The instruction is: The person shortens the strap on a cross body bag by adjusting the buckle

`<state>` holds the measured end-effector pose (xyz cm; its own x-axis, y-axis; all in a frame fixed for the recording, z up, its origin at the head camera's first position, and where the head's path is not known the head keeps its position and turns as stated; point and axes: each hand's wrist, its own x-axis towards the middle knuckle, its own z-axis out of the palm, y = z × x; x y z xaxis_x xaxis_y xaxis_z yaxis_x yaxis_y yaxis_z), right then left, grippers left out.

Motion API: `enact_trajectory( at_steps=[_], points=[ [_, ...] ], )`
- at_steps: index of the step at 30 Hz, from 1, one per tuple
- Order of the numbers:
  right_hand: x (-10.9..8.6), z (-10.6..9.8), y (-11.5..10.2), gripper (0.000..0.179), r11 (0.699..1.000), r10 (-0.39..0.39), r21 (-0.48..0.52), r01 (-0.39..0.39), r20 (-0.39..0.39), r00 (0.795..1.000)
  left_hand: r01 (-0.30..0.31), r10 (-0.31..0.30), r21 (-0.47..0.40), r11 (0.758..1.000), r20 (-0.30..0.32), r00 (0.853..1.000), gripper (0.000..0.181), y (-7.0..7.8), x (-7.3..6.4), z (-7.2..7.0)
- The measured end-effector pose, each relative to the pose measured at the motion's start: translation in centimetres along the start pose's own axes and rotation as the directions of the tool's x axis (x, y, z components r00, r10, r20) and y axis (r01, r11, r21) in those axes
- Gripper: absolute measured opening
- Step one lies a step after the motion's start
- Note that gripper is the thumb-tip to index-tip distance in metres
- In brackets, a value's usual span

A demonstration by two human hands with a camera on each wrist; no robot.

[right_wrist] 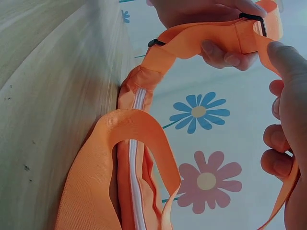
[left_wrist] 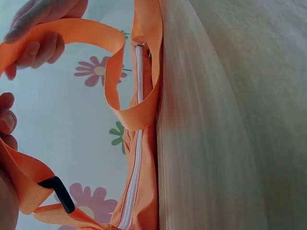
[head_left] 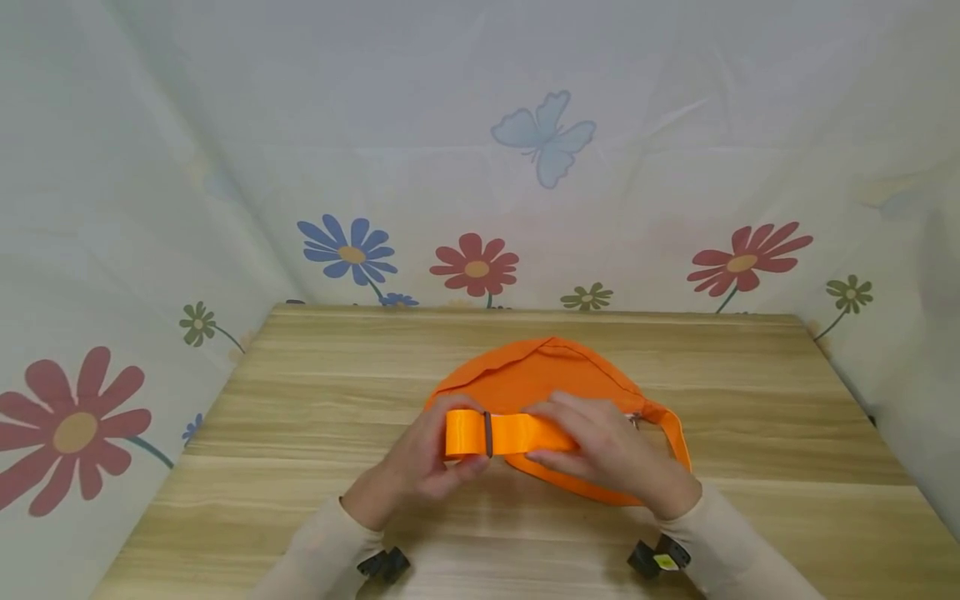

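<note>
An orange waist bag [head_left: 547, 375] with a white zipper [left_wrist: 134, 177] lies on the table. Above its near side, my left hand [head_left: 416, 454] holds a looped part of the orange strap [head_left: 513, 433], right beside a black slider [head_left: 488, 434]. My right hand [head_left: 618, 446] pinches the strap a short way to the right of that slider. In the right wrist view a second black fitting [right_wrist: 156, 43] sits on the strap close to the bag's end. More strap hangs in a loose loop [left_wrist: 134, 115] in front of the zipper.
The wood-grain table [head_left: 315, 367] reaches back to a pale cloth backdrop [head_left: 420, 125] printed with flowers and a butterfly. Black devices [head_left: 660, 560] are worn at both wrists, over light sleeves [head_left: 738, 550].
</note>
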<state>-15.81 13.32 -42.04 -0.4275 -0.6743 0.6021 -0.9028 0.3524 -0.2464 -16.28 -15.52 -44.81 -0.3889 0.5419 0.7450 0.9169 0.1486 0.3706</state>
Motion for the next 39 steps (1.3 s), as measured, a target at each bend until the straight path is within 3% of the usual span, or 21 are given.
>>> enact_trajectory(
  at_steps=[15, 21, 25, 30, 39],
  points=[
    [0.0, 0.8, -0.4, 0.046, 0.999, 0.027, 0.045, -0.03, 0.058, 0.998, -0.069, 0.068, -0.023, 0.997, -0.007, 0.998, 0.053, -0.1, 0.2, 0.2],
    [-0.1, 0.8, -0.7, 0.041, 0.986, 0.075, 0.15, -0.08, 0.034, 0.997, -0.127, 0.126, -0.037, 0.991, -0.032, 0.992, 0.054, -0.3, 0.4, 0.1],
    [0.0, 1.1, -0.7, 0.041, 0.984, 0.047, 0.172, -0.044, -0.01, 0.999, -0.148, 0.147, -0.034, 0.988, -0.039, 0.988, 0.054, -0.4, 0.4, 0.2],
    [0.5, 1.3, -1.0, 0.042, 0.981, 0.031, 0.19, -0.028, -0.013, 0.999, -0.109, 0.109, -0.007, 0.994, -0.021, 0.994, 0.054, -0.2, 0.3, 0.2],
    [0.9, 1.5, -1.3, 0.054, 0.982, 0.011, 0.189, -0.002, -0.046, 0.999, 0.025, -0.024, -0.011, 1.0, 0.075, 0.997, 0.059, 0.1, 0.2, -0.4]
  ],
)
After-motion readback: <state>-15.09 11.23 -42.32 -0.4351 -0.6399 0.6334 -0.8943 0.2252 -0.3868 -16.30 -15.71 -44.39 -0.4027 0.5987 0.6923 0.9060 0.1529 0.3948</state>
